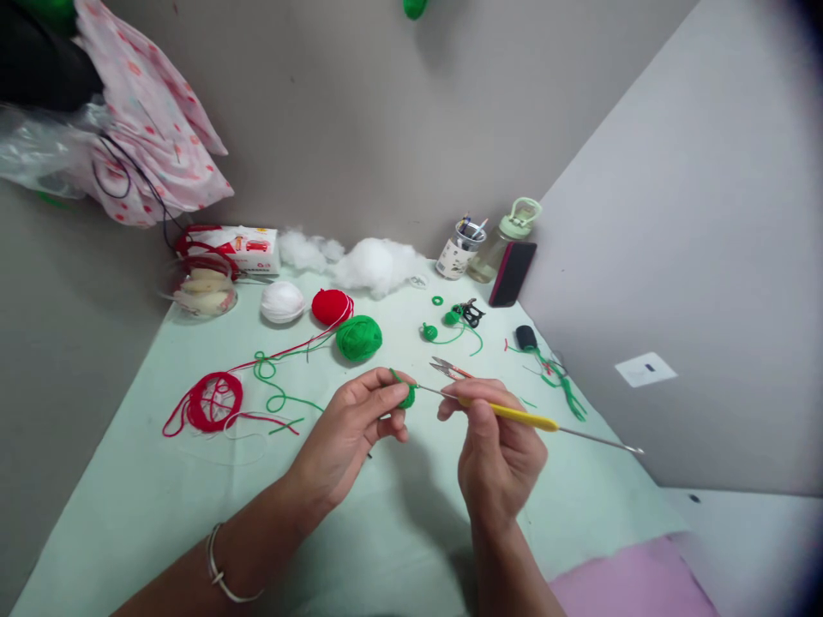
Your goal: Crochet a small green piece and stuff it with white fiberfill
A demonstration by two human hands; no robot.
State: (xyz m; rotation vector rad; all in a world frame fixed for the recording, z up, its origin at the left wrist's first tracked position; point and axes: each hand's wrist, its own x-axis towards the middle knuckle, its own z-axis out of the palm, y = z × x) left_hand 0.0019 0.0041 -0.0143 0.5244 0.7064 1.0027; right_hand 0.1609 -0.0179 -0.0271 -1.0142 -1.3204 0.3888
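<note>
My left hand (363, 416) pinches a small green crochet piece (407, 397) between thumb and fingers, above the middle of the table. In my right hand (505, 450) is a crochet hook (518, 415) with a yellow handle and metal at both ends, held like a pen. Its left tip meets the green piece; whether it is inside a stitch is too small to tell. Green yarn (309, 403) runs across the table toward my left hand. A ball of green yarn (358, 338) lies beyond that hand. Small scissors (448, 368) lie just behind my right hand, partly covered by it.
Red yarn (215, 401) lies coiled at left. Behind are a red ball (331, 307), a white ball (282, 302) and white stuffing (379, 266). A phone (513, 274), a bottle (492, 253) and a pen holder (458, 253) stand at the back right, near small green pieces (429, 332).
</note>
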